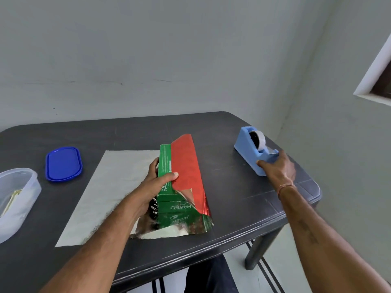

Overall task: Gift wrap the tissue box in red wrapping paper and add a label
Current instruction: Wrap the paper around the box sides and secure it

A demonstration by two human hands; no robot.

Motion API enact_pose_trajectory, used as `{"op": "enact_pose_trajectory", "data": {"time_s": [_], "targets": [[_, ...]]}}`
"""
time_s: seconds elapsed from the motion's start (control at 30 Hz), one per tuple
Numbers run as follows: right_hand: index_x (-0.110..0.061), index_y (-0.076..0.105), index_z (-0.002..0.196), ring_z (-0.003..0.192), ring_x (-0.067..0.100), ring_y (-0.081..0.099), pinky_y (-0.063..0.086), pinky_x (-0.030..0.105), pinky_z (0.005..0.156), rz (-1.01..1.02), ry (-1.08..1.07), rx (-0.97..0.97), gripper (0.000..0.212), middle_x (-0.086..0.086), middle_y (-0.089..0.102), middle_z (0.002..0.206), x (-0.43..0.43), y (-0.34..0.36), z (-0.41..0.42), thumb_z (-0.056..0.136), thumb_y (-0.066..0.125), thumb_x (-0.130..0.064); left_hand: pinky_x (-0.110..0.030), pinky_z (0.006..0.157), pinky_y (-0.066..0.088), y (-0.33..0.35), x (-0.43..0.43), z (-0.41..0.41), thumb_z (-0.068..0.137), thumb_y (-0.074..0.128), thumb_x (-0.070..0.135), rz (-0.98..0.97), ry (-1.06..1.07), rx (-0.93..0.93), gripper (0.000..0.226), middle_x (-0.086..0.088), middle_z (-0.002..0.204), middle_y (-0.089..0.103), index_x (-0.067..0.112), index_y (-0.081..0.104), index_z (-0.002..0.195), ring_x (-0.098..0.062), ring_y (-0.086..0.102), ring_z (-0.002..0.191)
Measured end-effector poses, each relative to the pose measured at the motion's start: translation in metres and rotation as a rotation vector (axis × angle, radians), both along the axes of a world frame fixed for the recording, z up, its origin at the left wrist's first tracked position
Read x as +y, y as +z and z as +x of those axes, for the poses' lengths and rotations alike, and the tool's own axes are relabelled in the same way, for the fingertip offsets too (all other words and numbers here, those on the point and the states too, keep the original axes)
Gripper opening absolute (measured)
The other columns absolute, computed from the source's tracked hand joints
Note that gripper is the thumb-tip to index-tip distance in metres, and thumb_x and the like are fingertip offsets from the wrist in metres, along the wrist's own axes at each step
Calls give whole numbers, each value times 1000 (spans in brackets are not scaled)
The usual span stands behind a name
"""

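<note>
A green tissue box [166, 163] lies mid-table on the wrapping paper, whose silver underside [110, 187] spreads flat to the left. The red side of the paper [188, 166] is folded up over the box's right side and top. My left hand [157, 185] grips the box, its thumb pressing the red paper's edge onto the top. At the right, my right hand [279, 168] grips the near end of a light blue tape dispenser [251, 149] with a roll of clear tape; its fingertips are hidden behind the dispenser.
A blue lid [63, 163] lies at the left, and a clear plastic container [17, 199] holding some papers sits at the left edge. The dark table [243, 199] ends just right of the dispenser; its front edge is near my legs.
</note>
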State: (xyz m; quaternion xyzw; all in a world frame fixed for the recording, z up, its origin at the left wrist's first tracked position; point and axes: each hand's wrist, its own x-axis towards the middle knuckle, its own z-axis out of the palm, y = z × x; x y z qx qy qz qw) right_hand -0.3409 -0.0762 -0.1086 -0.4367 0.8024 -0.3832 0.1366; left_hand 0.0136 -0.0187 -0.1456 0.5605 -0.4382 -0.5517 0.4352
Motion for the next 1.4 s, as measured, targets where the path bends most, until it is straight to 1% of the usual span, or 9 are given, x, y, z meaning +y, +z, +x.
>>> {"op": "enact_pose_trajectory", "data": {"time_s": [0.27,0.4,0.5,0.6,0.73,0.93,1.1,1.27,1.4], "targets": [[-21,52,121,104,37,65,48,38,78,40,172,81,62,9,64,117,23,-4,67,72,85,-41,-55,101,53,1,2,0,82,83,38,-2,-1,-8,94,-4,142,56,52,22,152,-29,67,115],[-17,61,102,100,30,66,62,50,83,85,291,-292,44,10,66,112,13,13,58,77,85,-45,-53,103,53,3,4,1,84,82,37,-10,-2,-10,93,-3,144,55,50,21,153,-28,67,116],[-7,64,115,109,36,66,63,47,83,176,355,-477,49,13,60,123,6,30,46,90,73,-48,-51,103,53,2,3,1,89,78,34,-23,-5,-13,90,-2,145,54,47,18,156,-26,66,116],[1,56,134,105,40,67,63,49,80,262,368,-475,58,17,54,134,-5,43,38,94,73,-36,-51,103,53,2,4,0,89,78,34,-26,-8,-13,92,-3,146,53,47,17,157,-26,65,117],[6,60,125,106,46,65,63,52,67,342,390,-490,41,22,51,133,-12,58,41,93,74,-16,-52,102,54,4,4,0,89,78,34,-28,-6,-9,91,-3,146,53,48,17,156,-27,66,116],[4,60,125,115,49,60,57,64,88,355,313,-606,38,22,48,133,-13,60,40,92,74,-9,-42,94,56,6,7,-1,92,75,34,-43,-17,-21,90,-3,148,51,44,14,158,-24,65,115],[-1,64,123,126,46,56,55,67,89,314,307,-722,32,20,51,140,-12,56,39,95,71,-14,-45,102,52,6,8,-2,92,74,34,-53,-14,-31,90,-4,151,49,44,14,158,-25,62,120],[-4,66,120,121,46,60,60,60,66,269,307,-773,30,19,52,140,-6,53,39,95,70,-20,-51,107,49,6,8,-2,92,75,34,-45,-13,-31,90,-4,150,49,44,14,158,-27,61,122],[-5,63,114,118,44,63,61,55,84,242,289,-787,25,20,55,138,2,49,40,95,68,-20,-50,103,53,6,7,-2,91,76,32,-40,-2,-19,89,-4,148,52,46,17,156,-27,65,118]]}}
